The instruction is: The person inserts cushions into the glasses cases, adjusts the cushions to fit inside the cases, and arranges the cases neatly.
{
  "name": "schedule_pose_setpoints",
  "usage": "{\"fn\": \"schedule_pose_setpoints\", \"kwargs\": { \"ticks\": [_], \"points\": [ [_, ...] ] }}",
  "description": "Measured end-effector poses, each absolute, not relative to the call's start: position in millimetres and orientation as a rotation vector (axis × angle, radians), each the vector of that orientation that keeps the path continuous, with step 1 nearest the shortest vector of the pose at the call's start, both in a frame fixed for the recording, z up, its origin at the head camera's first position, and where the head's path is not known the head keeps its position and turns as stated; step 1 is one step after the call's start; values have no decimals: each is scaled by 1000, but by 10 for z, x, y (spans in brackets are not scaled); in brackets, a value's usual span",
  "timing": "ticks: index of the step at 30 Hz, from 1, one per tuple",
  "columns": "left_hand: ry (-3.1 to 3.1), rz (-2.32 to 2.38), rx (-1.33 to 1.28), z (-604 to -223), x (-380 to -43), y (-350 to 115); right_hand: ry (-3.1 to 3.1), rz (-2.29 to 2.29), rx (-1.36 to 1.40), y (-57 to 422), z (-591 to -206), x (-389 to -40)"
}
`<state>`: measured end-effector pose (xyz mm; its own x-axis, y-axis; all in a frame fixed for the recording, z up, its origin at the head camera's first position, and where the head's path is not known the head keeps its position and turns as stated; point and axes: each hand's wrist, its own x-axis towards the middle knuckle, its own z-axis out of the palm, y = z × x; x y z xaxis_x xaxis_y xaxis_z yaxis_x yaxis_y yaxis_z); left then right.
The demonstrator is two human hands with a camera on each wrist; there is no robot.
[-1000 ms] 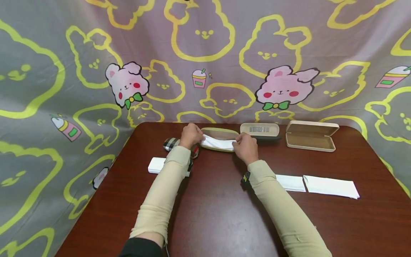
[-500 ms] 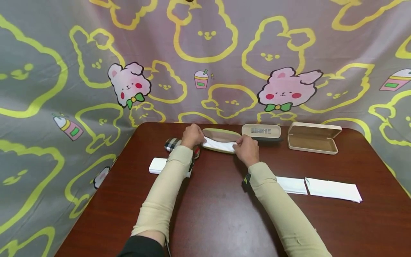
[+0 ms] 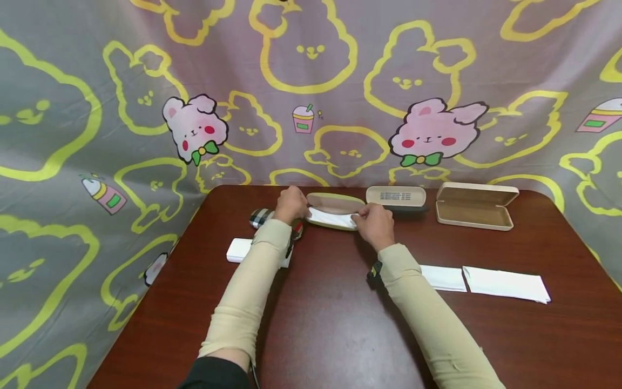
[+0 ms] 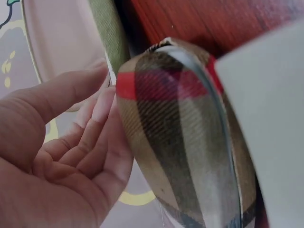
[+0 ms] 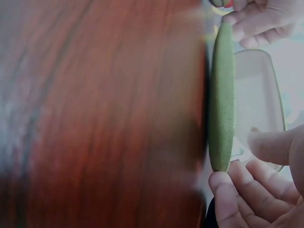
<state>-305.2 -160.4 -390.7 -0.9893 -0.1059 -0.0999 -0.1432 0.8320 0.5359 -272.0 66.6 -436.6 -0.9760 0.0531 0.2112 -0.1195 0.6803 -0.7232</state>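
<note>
An open green glasses case [image 3: 336,202] stands near the back of the table, and a folded white cloth [image 3: 332,218] lies in its lower half. At the cloth's left end, my left hand [image 3: 290,204] pinches it between thumb and fingers. My right hand [image 3: 377,225] pinches the other end. In the right wrist view the case's green ribbed outside [image 5: 222,99] runs between both hands, with only a bit of white cloth showing near my right thumb. The left wrist view shows a plaid glasses case [image 4: 175,123] right beside my left fingers [image 4: 97,114].
A white case-like block [image 3: 239,250] sits left, partly behind my left forearm. Right of the green case stand an open dark case with a cream lining [image 3: 396,196] and an open beige case [image 3: 476,208]. Two folded white cloths lie at right, one [image 3: 505,283] fully visible.
The white cloth has sunk a little and now lies flatter inside the green case. Both hands keep their hold at its ends and have barely moved.
</note>
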Motion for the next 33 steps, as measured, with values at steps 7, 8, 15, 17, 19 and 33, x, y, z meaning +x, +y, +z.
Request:
{"fn": "schedule_pose_setpoints", "kwargs": {
  "ticks": [7, 8, 15, 17, 19, 33],
  "points": [
    [2881, 902, -115, -3839, -3039, -1661, -2584, 1262, 20, 712, -4343, -2712],
    [2874, 893, -104, -3831, -3043, -1665, -2579, 1279, 14, 721, -4337, -2709],
    [2699, 1151, -172, -3800, -3070, -1689, -2612, 1420, -101, 775, -4344, -2723],
    [2608, 1286, -227, -3799, -3083, -1696, -2642, 1500, -154, 779, -4334, -2725],
    [2524, 1395, -281, -3798, -3100, -1703, -2652, 1598, -202, 774, -4315, -2727],
    [2510, 1325, -232, -3878, -3209, -1760, -2702, 1761, -310, 710, -4249, -2785]
  ]
}}
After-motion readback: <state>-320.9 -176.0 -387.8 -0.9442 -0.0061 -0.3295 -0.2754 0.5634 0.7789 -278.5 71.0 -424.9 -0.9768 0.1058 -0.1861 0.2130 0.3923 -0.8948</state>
